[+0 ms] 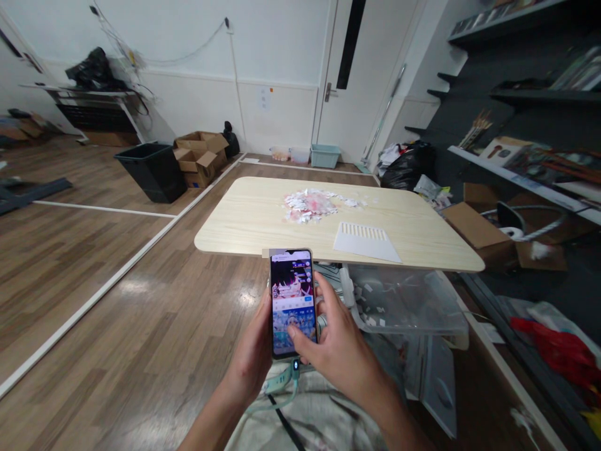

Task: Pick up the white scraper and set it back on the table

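Left hand (253,341) grasps the phone (292,304) above the lap (328,423); right hand (345,341) grasps it too, thumb (306,344) at the screen (284,285); the writing is too small; beyond, a clear bin (422,307) contains white scraps (369,288); farther stands a black bin (154,175).

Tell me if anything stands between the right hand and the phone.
Nothing visible does: the right hand has its thumb over the phone. The left hand holds the left side; the cable leaves the bottom edge, below that thumb.

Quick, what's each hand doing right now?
Left hand: holding the phone by its left edge.
Right hand: around its right edge, thumb over the lower screen.
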{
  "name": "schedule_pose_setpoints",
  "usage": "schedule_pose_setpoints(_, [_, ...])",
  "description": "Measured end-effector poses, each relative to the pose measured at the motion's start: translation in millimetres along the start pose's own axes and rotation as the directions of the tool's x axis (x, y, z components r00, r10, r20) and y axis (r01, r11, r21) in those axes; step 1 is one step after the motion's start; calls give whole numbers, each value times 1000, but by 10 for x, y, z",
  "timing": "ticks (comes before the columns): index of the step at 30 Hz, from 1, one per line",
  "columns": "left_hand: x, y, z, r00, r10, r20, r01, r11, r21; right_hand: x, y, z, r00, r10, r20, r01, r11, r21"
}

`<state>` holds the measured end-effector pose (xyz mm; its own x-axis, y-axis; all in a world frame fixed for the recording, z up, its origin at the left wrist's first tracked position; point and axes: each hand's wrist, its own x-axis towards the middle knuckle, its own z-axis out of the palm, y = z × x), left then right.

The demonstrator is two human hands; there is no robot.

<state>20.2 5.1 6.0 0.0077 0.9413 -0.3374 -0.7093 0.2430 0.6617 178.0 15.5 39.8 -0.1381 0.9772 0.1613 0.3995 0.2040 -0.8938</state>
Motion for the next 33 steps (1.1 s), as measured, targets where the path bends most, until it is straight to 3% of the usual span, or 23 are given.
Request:
schedule_pose_setpoints(10, [-10, 46, -70, 997, -69, -17, 70, 997, 35, 8, 11, -17, 1000, -3, -1, 3, 1000, -6])
schedule_pose_setpoints(33, [-3, -16, -65, 999, -25, -20, 25, 1000, -1, 7, -60, 25, 1000, 2, -28, -4, 998, -69])
